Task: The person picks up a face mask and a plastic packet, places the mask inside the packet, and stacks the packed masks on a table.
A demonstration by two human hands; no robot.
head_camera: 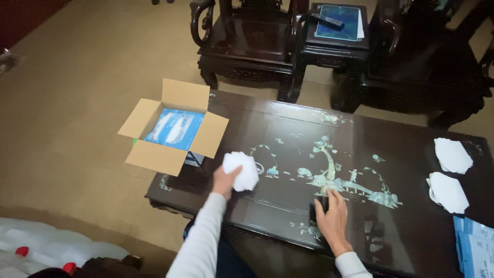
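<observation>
Dark inlaid table (391, 154): left hand (224, 181) gripping white masks (242, 171), nearing open carton (172, 127); right hand (333, 219) resting flat, fingers spread; boxing step likely underway.

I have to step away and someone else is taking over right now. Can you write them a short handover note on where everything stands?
Left hand: its grip holds a small stack of white masks above the dark inlaid table, near the open cardboard box.
Right hand: flat on the table, palm down, holding nothing.
Box: flaps open, a blue carton inside.
Done: the handful is lifted.
Left: two more white mask piles at the table's right end, beside blue packets at the corner.
</observation>
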